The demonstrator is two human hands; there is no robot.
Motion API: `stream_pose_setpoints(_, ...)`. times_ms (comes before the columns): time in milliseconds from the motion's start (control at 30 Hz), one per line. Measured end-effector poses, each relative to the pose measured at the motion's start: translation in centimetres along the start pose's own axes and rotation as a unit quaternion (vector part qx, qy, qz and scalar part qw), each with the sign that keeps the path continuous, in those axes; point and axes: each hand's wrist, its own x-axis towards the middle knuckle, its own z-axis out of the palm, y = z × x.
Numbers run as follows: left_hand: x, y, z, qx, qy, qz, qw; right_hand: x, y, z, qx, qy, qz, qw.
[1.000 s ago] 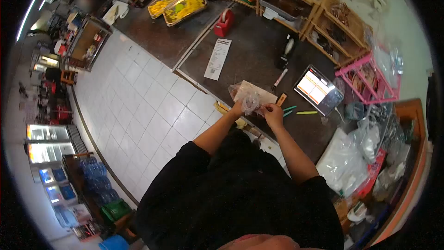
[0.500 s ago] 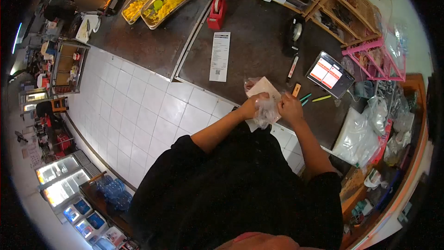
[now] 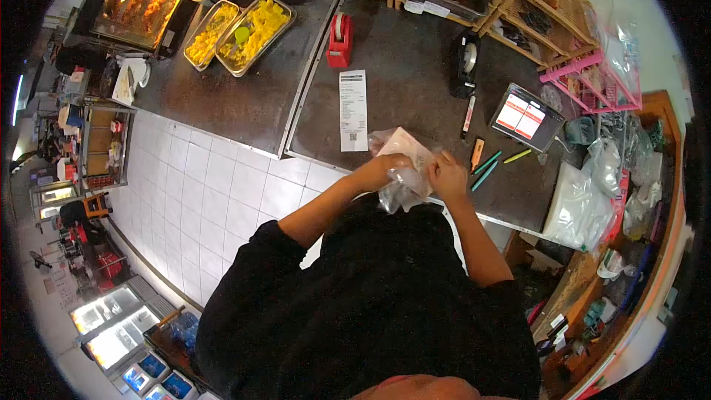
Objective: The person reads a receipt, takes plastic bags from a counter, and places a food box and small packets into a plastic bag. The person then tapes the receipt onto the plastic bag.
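Note:
A clear plastic bag (image 3: 401, 191) with a pale paper packet (image 3: 406, 147) in it is held at the counter's front edge, close to the body. My left hand (image 3: 395, 168) is closed around the bag's left side. On the right side, my right hand (image 3: 448, 176) pinches the bag with bent fingers. Print on the packet is too small to read. Just right of my right hand lie an orange highlighter (image 3: 477, 154) and a teal pen (image 3: 484, 175). A printed receipt (image 3: 353, 110) lies flat to the left of the bag.
On the dark counter (image 3: 415, 96) stand a red tape dispenser (image 3: 339, 41), a black tape dispenser (image 3: 465, 63) and a tablet (image 3: 527, 120). Trays of yellow food (image 3: 255, 35) sit at the back left. Plastic bags (image 3: 580, 204) lie at the right edge; wicker shelves (image 3: 511, 11) stand behind.
The camera view has shifted. Both hands, with the bag, have moved left, away from the highlighter and pens. A person at the upper left is out of sight; a lit food display shows there.

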Motion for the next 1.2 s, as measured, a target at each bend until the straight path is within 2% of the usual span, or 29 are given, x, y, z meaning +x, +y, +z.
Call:
stream_pose_setpoints(33,-0.5,0.8,-1.8,0.015,-0.006,0.001,1.000,0.2,0.2,0.4,-0.001,0.003,0.002,1.000)
stream_pose_setpoints(100,-2.1,-4.9,-4.5,-0.067,0.049,0.002,0.997,0.8,0.6,0.8,0.089,-0.049,0.088,0.991)
stream_pose_setpoints(133,-1.8,-1.6,-7.1,-0.090,0.162,-0.155,0.970,1.3,1.2,0.9,0.086,-0.046,0.094,0.991)
stream_pose_setpoints(167,-2.2,-5.0,-9.5,-0.064,0.226,-0.305,0.923,2.2,2.1,0.9,0.138,0.033,0.114,0.983)
stream_pose_setpoints(200,-2.4,-7.0,-10.9,0.020,0.317,-0.296,0.901,3.2,3.3,0.8,0.185,0.112,0.132,0.967)
stream_pose_setpoints(233,-2.1,-8.5,-11.6,0.103,0.404,-0.282,0.864,4.6,5.4,0.7,0.192,0.095,0.221,0.952)
stream_pose_setpoints(267,-1.3,-10.2,-11.8,0.098,0.397,-0.280,0.868,6.2,7.3,0.5,0.197,0.077,0.306,0.928)
stream_pose_setpoints(333,0.6,-12.5,-12.0,0.277,0.324,-0.399,0.811,10.2,7.4,-2.0,0.322,0.111,0.357,0.870)
stream_pose_setpoints(367,1.6,-12.2,-11.6,0.276,0.322,-0.397,0.814,12.3,8.5,-1.9,0.324,0.107,0.368,0.865)
stream_pose_setpoints(433,3.6,-11.3,-10.7,0.344,0.357,-0.384,0.779,15.8,10.1,-1.5,0.326,0.102,0.381,0.859)
stream_pose_setpoints(467,3.8,-12.5,-10.7,0.345,0.355,-0.384,0.780,17.4,10.1,-1.6,0.366,0.072,0.416,0.829)
stream_pose_setpoints(500,4.1,-13.9,-10.8,0.366,0.353,-0.300,0.807,18.7,10.1,-1.6,0.405,0.042,0.448,0.796)
stream_pose_setpoints(533,4.2,-15.0,-11.0,0.385,0.350,-0.214,0.827,19.9,9.9,-2.2,0.404,0.041,0.449,0.796)
stream_pose_setpoints(567,4.5,-15.0,-11.4,0.384,0.348,-0.215,0.828,21.0,9.7,-3.1,0.459,-0.002,0.492,0.740)
stream_pose_setpoints(600,4.8,-14.9,-11.9,0.197,0.397,-0.189,0.877,21.9,9.4,-3.7,0.509,-0.042,0.531,0.676)
stream_pose_setpoints(633,4.9,-15.0,-12.5,0.001,0.427,-0.156,0.890,22.4,9.9,-3.1,0.509,-0.040,0.534,0.674)
stream_pose_setpoints(667,4.2,-15.4,-13.7,-0.038,0.417,-0.146,0.896,22.3,10.7,-1.9,0.547,0.000,0.513,0.662)
stream_pose_setpoints(700,4.1,-11.4,-15.6,-0.009,0.379,-0.240,0.894,21.7,11.3,-1.1,0.582,0.042,0.491,0.647)
stream_pose_setpoints(733,3.8,-7.4,-16.7,-0.039,0.380,-0.185,0.905,20.5,10.5,-0.9,0.597,0.100,0.450,0.657)
stream_pose_setpoints(767,3.1,-4.0,-18.4,-0.057,0.327,-0.197,0.922,19.2,10.3,0.0,0.596,0.110,0.453,0.654)
stream_pose_setpoints(800,2.6,-1.0,-18.9,-0.144,0.327,-0.205,0.911,17.9,10.4,1.4,0.607,0.147,0.450,0.638)
stream_pose_setpoints(833,1.4,0.9,-19.6,-0.142,0.292,-0.203,0.924,16.8,10.1,2.4,0.617,0.182,0.446,0.622)
stream_pose_setpoints(867,0.3,2.4,-20.3,-0.107,0.237,-0.244,0.934,15.7,8.6,2.1,0.618,0.213,0.423,0.627)
stream_pose_setpoints(900,-0.4,3.9,-20.2,-0.120,0.209,-0.256,0.936,15.6,9.2,3.3,0.619,0.220,0.426,0.622)
stream_pose_setpoints(933,-1.0,5.3,-19.9,-0.132,0.179,-0.269,0.937,15.6,10.6,5.4,0.574,0.226,0.415,0.669)
stream_pose_setpoints(1033,-2.2,7.7,-18.3,-0.191,0.090,-0.348,0.913,15.3,10.0,5.8,0.565,0.248,0.407,0.673)
stream_pose_setpoints(1133,-2.3,7.5,-15.9,-0.268,0.003,-0.328,0.906,15.4,10.6,5.9,0.514,0.220,0.414,0.719)
stream_pose_setpoints(1167,-2.4,7.5,-15.1,-0.264,-0.025,-0.353,0.897,15.3,10.6,5.8,0.505,0.209,0.415,0.728)
stream_pose_setpoints(1200,-2.0,7.2,-14.5,-0.230,-0.089,-0.348,0.904,15.5,10.3,5.8,0.533,0.238,0.413,0.699)
